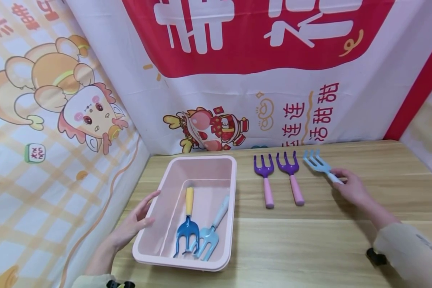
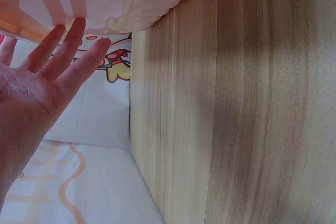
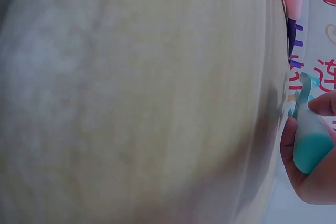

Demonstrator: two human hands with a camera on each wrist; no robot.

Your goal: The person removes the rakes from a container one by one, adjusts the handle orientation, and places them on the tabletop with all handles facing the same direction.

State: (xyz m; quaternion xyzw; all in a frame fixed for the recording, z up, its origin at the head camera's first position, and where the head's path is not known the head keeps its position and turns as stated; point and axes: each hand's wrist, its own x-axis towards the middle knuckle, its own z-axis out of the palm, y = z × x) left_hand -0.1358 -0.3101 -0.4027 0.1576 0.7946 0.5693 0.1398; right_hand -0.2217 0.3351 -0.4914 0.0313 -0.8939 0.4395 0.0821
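From the head view, the pale pink bin [image 1: 181,263] stands on the wooden table [image 1: 291,240], its back rim near the printed cloth [image 1: 209,90]. The left hand [image 1: 135,221] is at the bin's left rim, fingers long and relaxed, thumb lapping the edge. Inside the bin, toward its near end, a dark blue fork with a yellow handle [image 1: 189,204] lies partly over a light-blue fork [image 1: 220,213] whose handle leans against the bin's right wall. To the bin's right, past a strip of wood, come two purple forks [image 1: 268,192] with pink handles, tines toward the cloth. Farthest right of the bin, the right hand [image 1: 351,187] grips another light-blue fork [image 1: 322,165] by its handle, near the table's back edge; whether its tines touch the wood I can't tell. Broad wood stretches from the bin's right side, in front of the purple forks.

From the left wrist, spread fingers reach the bin's outer wall, with wood running alongside the bin.

From the right wrist, well away from the bin, thumb and fingers clasp the pale handle, its teal end exposed; one pink handle shows nearby.
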